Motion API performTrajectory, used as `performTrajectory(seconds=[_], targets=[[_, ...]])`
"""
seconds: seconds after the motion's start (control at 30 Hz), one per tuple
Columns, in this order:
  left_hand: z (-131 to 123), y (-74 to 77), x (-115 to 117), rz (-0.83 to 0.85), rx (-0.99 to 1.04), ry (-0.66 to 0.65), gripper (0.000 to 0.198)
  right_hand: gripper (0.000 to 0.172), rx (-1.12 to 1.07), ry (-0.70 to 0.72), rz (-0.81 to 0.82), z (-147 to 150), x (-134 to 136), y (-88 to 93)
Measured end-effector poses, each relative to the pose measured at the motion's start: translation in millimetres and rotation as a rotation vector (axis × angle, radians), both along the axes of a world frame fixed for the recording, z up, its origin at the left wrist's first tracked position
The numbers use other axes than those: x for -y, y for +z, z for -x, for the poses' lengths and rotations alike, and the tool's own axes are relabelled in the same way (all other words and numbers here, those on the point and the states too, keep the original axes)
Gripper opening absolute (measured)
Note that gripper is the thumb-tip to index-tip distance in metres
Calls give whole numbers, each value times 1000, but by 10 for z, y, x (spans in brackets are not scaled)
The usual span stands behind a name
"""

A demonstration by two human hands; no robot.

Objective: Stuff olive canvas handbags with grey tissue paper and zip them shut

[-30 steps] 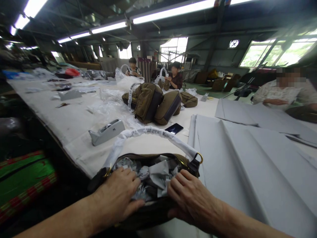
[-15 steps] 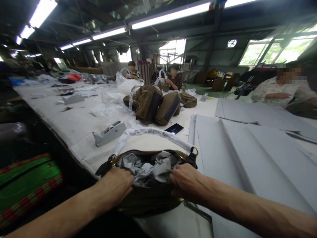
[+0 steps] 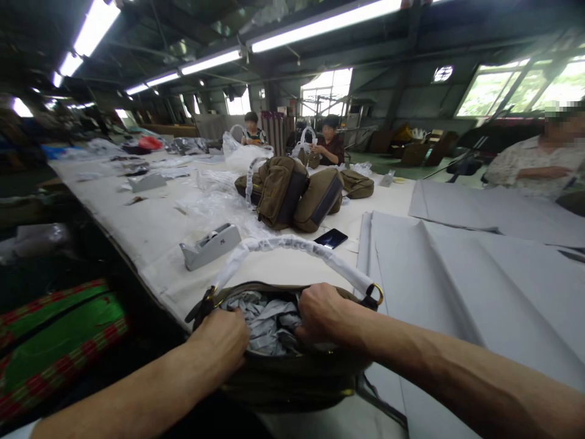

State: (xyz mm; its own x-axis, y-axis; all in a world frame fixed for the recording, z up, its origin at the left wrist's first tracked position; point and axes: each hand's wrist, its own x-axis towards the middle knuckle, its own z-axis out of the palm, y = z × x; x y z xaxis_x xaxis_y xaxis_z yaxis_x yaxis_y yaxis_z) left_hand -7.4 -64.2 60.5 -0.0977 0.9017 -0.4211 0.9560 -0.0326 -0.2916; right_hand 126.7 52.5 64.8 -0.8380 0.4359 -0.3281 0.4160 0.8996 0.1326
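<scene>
An olive-brown handbag (image 3: 292,381) stands unzipped at the table's near edge, its arched handle (image 3: 292,242) wrapped in white material. Crumpled grey paper (image 3: 269,320) fills the opening. My left hand (image 3: 223,338) is closed over the left part of the near rim, fingertips hidden inside. Inside the right half of the mouth, my right hand (image 3: 326,314) is curled against the paper, its fingertips mostly out of sight. A dark strap (image 3: 381,402) hangs from the bag's right side.
Beyond the bag are a grey tape dispenser (image 3: 210,246), a phone (image 3: 331,238) and several olive bags (image 3: 283,192). Large paper sheets (image 3: 439,286) cover the right side. A green checked bag (image 3: 64,341) lies lower left. Co-workers sit at the far side and right.
My right hand has moved from the right rim inward, over the paper, which now sits lower and further left. My left hand stays at the left rim. The view has shifted slightly left.
</scene>
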Motion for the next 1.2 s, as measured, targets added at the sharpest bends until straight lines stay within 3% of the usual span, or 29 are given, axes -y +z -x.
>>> performTrajectory(seconds=[0.1,0.23,0.33,0.43,0.53,0.63,0.7,0.8,0.87,0.93,1.03,1.13,1.2], targets=[[47,-18,39,-59,-5,-90,26,44,-56,87,-29,48,84,88],[40,-23,5,1,-31,-122,23,21,-119,422,-30,172,111,-65],[58,-23,-19,77,-15,-106,25,23,48,351,1,290,-18,-186],[152,-54,43,-50,33,-128,23,43,84,205,55,259,-147,-104],[268,-158,135,-360,123,-332,17,35,-226,213,11,20,-115,47],[310,-307,141,-443,253,-549,18,36,-370,318,-18,-272,23,18],[291,-370,90,-345,327,-522,16,43,-238,305,24,-415,81,-92],[259,-342,6,-195,372,-348,18,37,-113,279,125,-552,44,-144],[265,-257,-14,-154,399,-268,20,30,-256,280,267,-657,-53,-4],[270,-160,-9,-162,456,-228,19,26,-559,185,358,-808,-173,223],[181,-56,-21,-296,556,-227,18,26,-864,7,256,-1053,-325,473],[-99,-24,-136,-463,619,-295,32,20,-742,90,123,-1169,-394,465],[-359,-33,-263,-482,658,-307,40,18,-570,143,69,-1160,-394,389]])
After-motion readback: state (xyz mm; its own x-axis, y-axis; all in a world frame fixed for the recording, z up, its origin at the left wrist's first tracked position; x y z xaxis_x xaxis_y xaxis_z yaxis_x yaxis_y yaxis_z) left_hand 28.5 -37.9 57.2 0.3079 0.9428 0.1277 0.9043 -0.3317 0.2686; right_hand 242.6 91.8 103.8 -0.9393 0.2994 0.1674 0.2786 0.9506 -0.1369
